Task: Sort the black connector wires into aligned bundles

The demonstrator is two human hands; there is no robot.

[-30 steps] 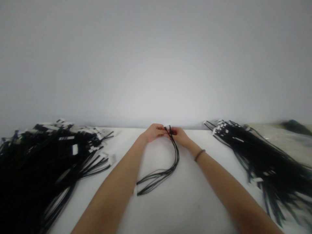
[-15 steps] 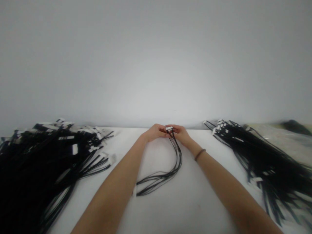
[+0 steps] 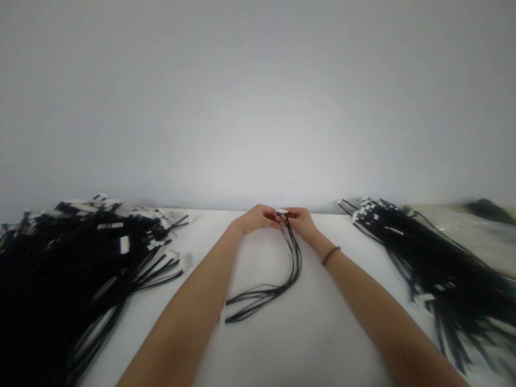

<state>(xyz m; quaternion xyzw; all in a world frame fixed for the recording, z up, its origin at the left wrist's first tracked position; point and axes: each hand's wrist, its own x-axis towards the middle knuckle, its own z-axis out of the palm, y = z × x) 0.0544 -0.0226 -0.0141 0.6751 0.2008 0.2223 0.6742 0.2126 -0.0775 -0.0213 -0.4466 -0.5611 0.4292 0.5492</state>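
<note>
Both hands meet near the back of the white table around one end of a black wire harness (image 3: 297,263). My left hand (image 3: 260,218) pinches the left side of its white connector (image 3: 282,212), fingers closed. From the right, my right hand (image 3: 300,221) grips the same connector between thumb and fingers. The black wires hang down from it, curve toward me and sweep left. Their far end, with a second white connector (image 3: 223,313), lies on the table beside my left forearm. Fine detail at the fingertips is too small to make out.
On the left lies a large heap of black wire harnesses (image 3: 80,269) with white connectors. A second bundle of harnesses (image 3: 427,247) is on the right, with clear plastic sheeting (image 3: 463,234) behind it. A pale wall (image 3: 258,107) rises behind the table (image 3: 322,333).
The fingers of both hands have shifted slightly around the connector, which sits a touch farther right. The wires and the heaps stay almost the same.
</note>
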